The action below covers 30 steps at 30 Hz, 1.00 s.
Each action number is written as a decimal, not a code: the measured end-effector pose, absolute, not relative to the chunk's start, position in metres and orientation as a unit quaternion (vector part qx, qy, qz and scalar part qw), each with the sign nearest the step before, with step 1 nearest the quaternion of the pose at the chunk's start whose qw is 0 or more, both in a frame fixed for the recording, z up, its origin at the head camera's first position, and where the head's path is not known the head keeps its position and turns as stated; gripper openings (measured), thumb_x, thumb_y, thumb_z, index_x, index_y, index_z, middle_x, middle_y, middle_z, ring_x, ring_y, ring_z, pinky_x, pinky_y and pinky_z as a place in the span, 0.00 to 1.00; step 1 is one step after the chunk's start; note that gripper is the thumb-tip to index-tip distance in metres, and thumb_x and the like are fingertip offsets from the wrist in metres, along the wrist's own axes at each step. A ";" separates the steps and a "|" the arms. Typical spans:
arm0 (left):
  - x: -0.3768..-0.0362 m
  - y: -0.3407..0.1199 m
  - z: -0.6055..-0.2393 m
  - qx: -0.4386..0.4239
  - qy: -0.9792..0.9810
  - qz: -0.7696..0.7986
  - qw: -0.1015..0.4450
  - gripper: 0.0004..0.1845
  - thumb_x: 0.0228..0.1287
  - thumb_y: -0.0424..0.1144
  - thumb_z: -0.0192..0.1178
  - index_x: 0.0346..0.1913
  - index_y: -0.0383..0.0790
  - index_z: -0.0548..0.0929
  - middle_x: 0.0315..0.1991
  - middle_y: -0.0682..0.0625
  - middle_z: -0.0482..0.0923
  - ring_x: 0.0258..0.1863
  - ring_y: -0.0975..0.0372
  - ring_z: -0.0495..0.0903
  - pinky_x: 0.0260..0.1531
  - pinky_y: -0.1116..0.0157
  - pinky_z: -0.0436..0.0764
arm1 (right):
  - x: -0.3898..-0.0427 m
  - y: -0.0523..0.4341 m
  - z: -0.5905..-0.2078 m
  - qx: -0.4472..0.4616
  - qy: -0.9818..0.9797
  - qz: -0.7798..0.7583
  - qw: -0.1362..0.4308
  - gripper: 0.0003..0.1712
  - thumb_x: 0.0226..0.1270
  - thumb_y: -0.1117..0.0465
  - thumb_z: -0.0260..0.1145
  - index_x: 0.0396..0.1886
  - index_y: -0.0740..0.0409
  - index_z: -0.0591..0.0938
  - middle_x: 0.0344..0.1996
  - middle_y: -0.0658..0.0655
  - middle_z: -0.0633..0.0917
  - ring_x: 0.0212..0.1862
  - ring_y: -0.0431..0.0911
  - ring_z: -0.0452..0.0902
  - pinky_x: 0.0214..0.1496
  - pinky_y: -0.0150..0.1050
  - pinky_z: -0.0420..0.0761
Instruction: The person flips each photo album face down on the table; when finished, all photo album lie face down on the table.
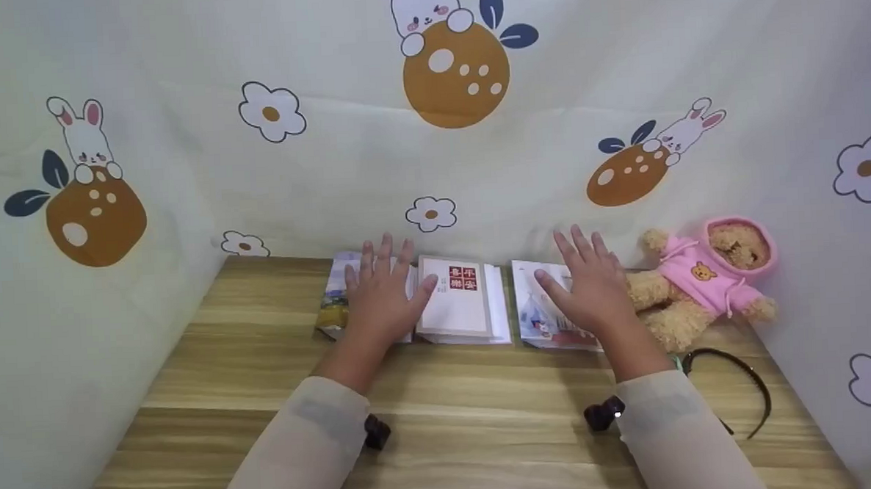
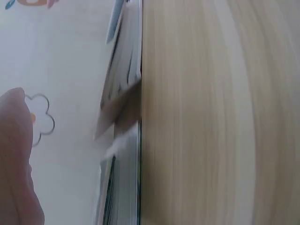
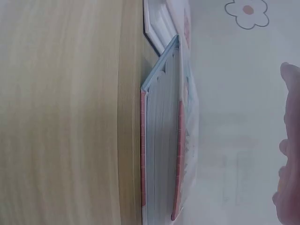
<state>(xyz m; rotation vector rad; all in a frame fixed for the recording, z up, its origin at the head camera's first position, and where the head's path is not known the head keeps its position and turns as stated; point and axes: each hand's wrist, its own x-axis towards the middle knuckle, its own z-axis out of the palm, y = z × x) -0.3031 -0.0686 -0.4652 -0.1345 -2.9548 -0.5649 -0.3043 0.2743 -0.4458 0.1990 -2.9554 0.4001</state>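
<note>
White and red, the middle book [image 1: 459, 304] lies flat near the back edge of the wooden surface [image 1: 458, 420], with a red block of characters on its cover, and it sits between two others in a row along the cloth wall. To its left lies the left book [image 1: 333, 300], its cover showing a yellowish picture, and the left hand [image 1: 385, 294] rests flat on it, fingers [image 1: 386, 254] straight and spread apart, the thumb reaching toward the middle book's edge. To the right lies the right book [image 1: 545, 306], pale with a bluish drawing and pink edges; the right hand [image 1: 590, 285] hovers over or rests on it, I cannot tell which, with fingers straight and apart. From the right wrist view its thick block of pages [image 3: 161, 140] lies flat on the wood. Just beside that hand sits a teddy bear [image 1: 702, 281] in a pink hoodie, leaning against the wall. A dark headband [image 1: 743, 378] lies on the surface in front of the bear. Cream cloth [image 1: 430, 127] printed with rabbits and flowers hangs behind everything.
</note>
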 end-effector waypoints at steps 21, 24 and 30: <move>-0.260 0.076 -0.491 -0.089 -0.818 -0.563 -0.074 0.48 0.77 0.57 0.59 0.89 0.48 0.46 0.88 0.38 0.50 0.86 0.40 0.53 0.85 0.38 0.56 | -0.269 0.318 -0.474 0.050 -0.935 0.344 0.069 0.42 0.81 0.33 0.56 0.85 0.48 0.64 0.78 0.65 0.75 0.79 0.66 0.69 0.80 0.68 0.69; -0.262 0.089 -0.499 -0.079 -0.812 -0.572 -0.084 0.48 0.77 0.51 0.61 0.88 0.39 0.48 0.86 0.34 0.53 0.85 0.40 0.56 0.85 0.42 0.57 | -0.273 0.320 -0.484 0.047 -0.918 0.390 0.051 0.42 0.81 0.36 0.59 0.86 0.48 0.64 0.79 0.65 0.73 0.80 0.66 0.68 0.81 0.66 0.70; -0.268 0.105 -0.509 -0.059 -0.815 -0.571 -0.077 0.45 0.77 0.42 0.61 0.87 0.34 0.49 0.84 0.31 0.57 0.84 0.40 0.59 0.85 0.46 0.59 | -0.276 0.322 -0.496 0.021 -0.919 0.394 0.006 0.45 0.80 0.42 0.64 0.87 0.51 0.60 0.82 0.63 0.69 0.83 0.64 0.62 0.85 0.64 0.62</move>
